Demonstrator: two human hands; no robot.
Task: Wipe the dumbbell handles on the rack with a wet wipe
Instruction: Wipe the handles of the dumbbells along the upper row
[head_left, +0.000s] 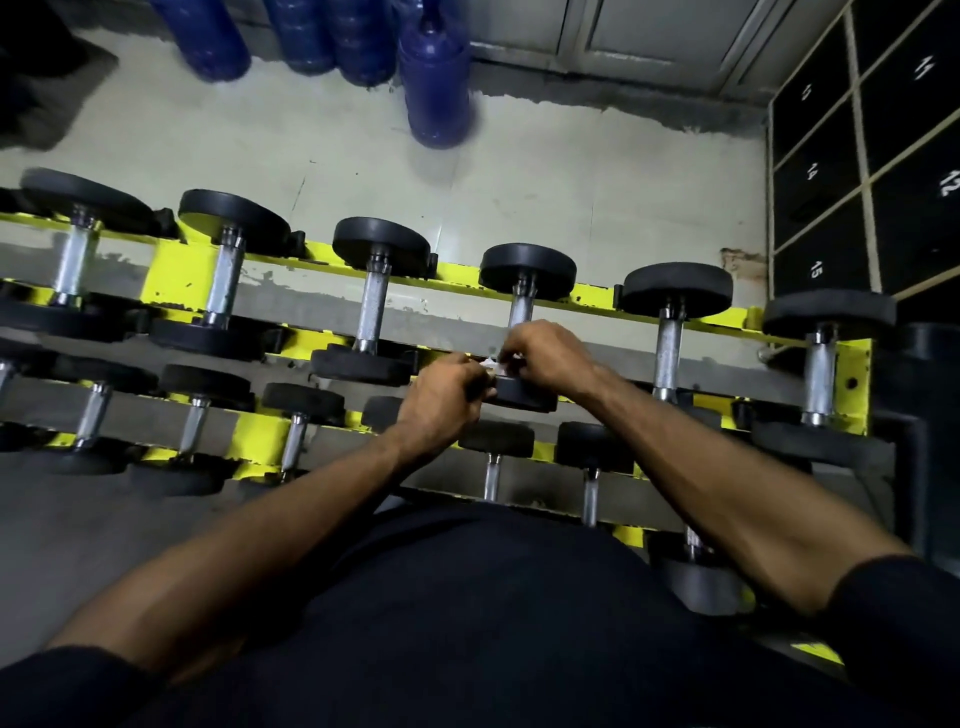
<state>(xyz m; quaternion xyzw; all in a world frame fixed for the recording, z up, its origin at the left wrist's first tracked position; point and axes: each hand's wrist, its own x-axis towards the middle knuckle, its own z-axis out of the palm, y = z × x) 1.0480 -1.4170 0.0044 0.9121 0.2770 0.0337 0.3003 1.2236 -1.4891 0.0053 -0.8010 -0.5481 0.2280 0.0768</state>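
My left hand (447, 395) and right hand (545, 353) meet over the near head of one upper-tier dumbbell (527, 270) on the yellow rack (171, 275). Both pinch a small white wet wipe (488, 366) between curled fingers. The steel handle (521, 312) shows just beyond my right hand.

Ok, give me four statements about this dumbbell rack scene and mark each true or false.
1. The left hand and right hand hold a white wipe between them. True.
2. The rack is red. False: it is yellow.
3. Blue jugs stand on the floor beyond the rack. True.
4. The hands are at the leftmost dumbbell. False: they are at the fourth dumbbell from the left on the upper tier.
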